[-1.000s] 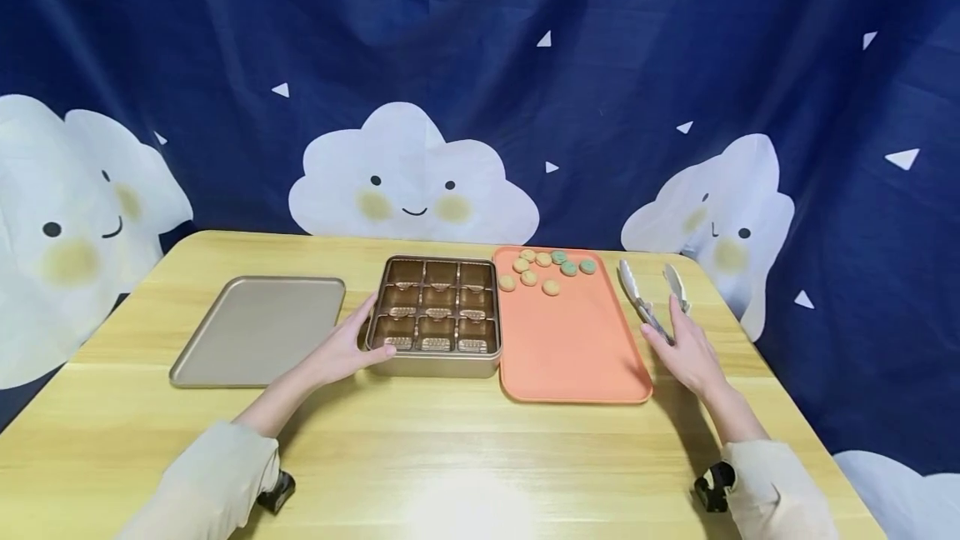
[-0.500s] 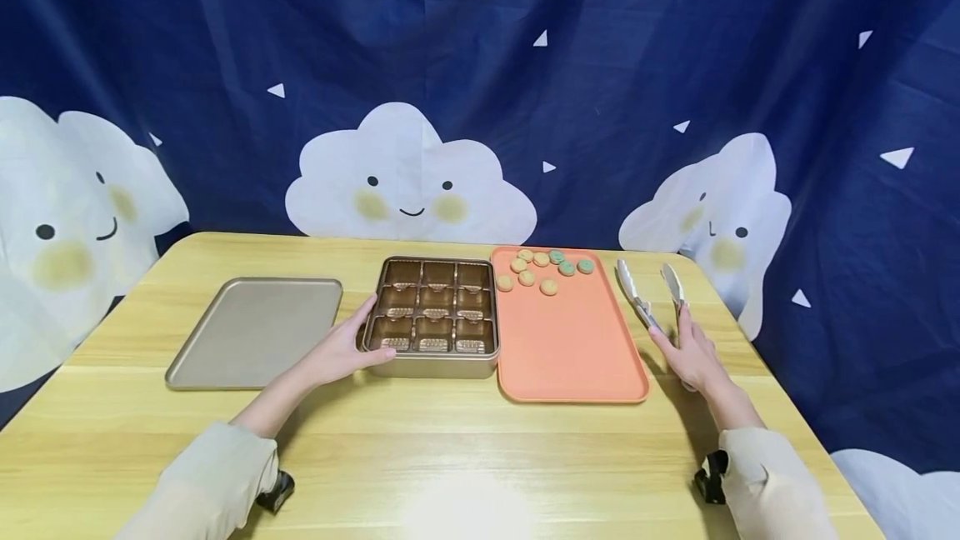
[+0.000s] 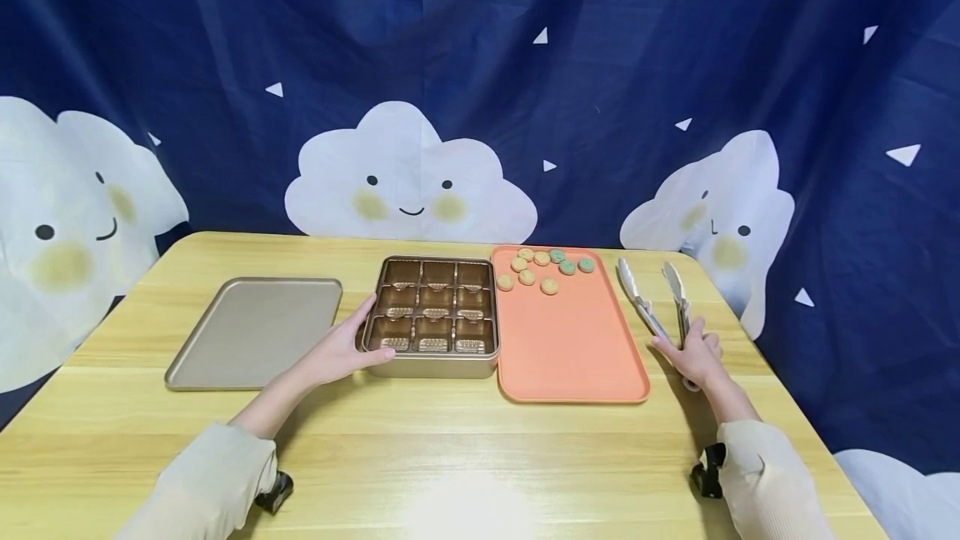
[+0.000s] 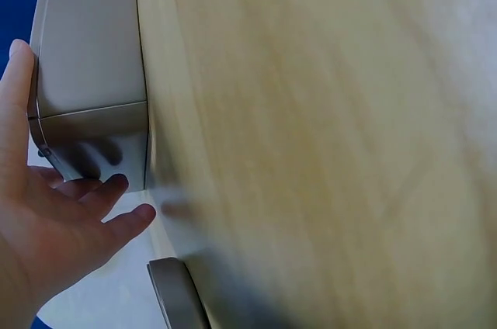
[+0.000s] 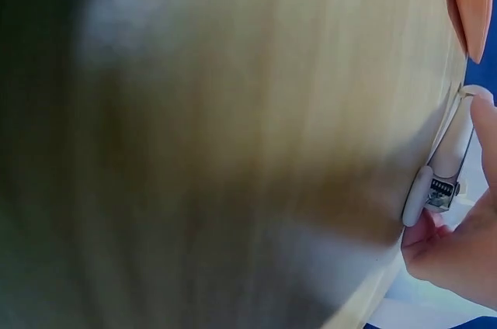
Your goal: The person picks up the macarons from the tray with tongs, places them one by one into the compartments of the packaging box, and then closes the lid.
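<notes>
The square baking pan (image 3: 442,367), divided into nine compartments, is set near the middle of the table (image 3: 450,432). Its near left corner is spanned by the left hand (image 3: 341,352): the thumb is laid along the front rim and the loosely spread fingers are held at the left wall. In the left wrist view, the lowest finger is held apart from the pan.

At the right, metal tongs (image 3: 642,305) are laid on the table with their arms spread. They are gripped near the handle end by the right hand (image 3: 697,358), with the thumb set against one arm and the fingers curled in at the other.

Between pan and tongs, an orange tray (image 3: 573,348) is placed, its edge set right against the pan. Six yellow cookies (image 3: 549,286) and three green cookies (image 3: 567,267) are scattered at its far end. A flat metal tray (image 3: 255,336) is placed left of the pan.
</notes>
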The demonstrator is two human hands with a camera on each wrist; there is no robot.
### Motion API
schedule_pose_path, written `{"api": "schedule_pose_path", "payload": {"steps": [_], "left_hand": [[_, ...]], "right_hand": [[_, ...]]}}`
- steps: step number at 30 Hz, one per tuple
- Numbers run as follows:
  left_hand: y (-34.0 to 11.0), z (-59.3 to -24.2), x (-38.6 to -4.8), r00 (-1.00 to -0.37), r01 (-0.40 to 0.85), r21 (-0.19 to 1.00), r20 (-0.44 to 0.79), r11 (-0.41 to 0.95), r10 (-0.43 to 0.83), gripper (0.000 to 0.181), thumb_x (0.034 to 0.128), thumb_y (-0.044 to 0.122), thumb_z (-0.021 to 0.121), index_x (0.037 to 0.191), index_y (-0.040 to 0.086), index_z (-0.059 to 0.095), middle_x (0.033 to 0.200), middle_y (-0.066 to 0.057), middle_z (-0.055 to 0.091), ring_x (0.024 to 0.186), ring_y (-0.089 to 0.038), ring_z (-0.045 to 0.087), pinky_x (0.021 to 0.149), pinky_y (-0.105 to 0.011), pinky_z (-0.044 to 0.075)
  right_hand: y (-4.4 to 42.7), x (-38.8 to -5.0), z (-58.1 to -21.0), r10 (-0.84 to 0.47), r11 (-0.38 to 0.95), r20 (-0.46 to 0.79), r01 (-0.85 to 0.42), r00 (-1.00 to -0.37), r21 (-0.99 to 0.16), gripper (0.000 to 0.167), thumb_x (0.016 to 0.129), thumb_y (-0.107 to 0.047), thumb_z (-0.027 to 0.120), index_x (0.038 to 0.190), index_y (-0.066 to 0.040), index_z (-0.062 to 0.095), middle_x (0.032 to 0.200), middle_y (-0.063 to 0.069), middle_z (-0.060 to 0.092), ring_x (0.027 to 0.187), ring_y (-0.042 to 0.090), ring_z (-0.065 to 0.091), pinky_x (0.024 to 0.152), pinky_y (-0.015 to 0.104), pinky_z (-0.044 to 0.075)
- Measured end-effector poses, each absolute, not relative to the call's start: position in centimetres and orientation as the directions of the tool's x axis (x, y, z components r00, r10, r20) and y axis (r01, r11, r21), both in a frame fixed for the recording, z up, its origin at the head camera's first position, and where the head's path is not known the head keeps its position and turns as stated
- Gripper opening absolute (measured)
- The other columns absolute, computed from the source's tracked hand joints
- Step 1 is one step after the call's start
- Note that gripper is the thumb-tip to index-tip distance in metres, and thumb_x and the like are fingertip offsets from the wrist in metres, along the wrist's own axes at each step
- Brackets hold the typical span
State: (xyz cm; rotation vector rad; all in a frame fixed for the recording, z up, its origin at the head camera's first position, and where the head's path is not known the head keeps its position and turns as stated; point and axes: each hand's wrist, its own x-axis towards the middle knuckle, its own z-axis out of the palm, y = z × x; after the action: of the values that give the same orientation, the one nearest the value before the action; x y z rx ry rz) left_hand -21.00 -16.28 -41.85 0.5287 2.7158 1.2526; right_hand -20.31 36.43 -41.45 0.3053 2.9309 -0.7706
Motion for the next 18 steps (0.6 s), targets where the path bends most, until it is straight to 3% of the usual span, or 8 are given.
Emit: {"api": "schedule_pose_path", "payload": {"steps": [12,16,18], "left_hand": [[-16.27,-41.87,-20.95,-0.935,0.262,0.752,0.043,0.605,0.352,0.100,0.0778,0.040,0.069,0.146,0.001,0.007,0.148,-0.027,0.014,0.131,-0.046,0.020,0.104,-0.059,0.020],[-16.27,-41.86,-20.97,-0.935,0.261,0.755,0.042,0.602,0.353,0.100,0.0778,0.040,0.069,0.146,0.001,0.007,0.148,-0.026,0.014,0.131,-0.046,0.019,0.104,-0.059,0.020],[-16.28,-41.86,-21.00,-0.935,0.261,0.756,0.042,0.600,0.353,0.100,0.0778,0.040,0.069,0.146,0.001,0.007,0.148,-0.026,0.014,0.131,-0.046,0.019,0.104,-0.060,0.020]], "right_hand": [[36.51,-20.47,-41.65,0.162,0.859,-0.171,0.224,-0.972,-0.461,0.085,0.090,-0.029,0.054,0.127,0.024,-0.001,0.106,0.050,0.021,0.100,0.057,0.025,0.091,0.062,0.024],[36.52,-20.35,-41.55,0.155,0.851,-0.166,0.217,-0.974,-0.479,0.072,0.091,-0.031,0.051,0.121,0.022,0.012,0.099,0.043,0.024,0.085,0.049,0.039,0.074,0.049,0.042],[36.60,-20.25,-41.40,0.152,0.842,-0.155,0.210,-0.976,-0.497,0.066,0.091,-0.031,0.051,0.117,0.020,0.018,0.096,0.038,0.024,0.076,0.044,0.043,0.064,0.042,0.044]]}}
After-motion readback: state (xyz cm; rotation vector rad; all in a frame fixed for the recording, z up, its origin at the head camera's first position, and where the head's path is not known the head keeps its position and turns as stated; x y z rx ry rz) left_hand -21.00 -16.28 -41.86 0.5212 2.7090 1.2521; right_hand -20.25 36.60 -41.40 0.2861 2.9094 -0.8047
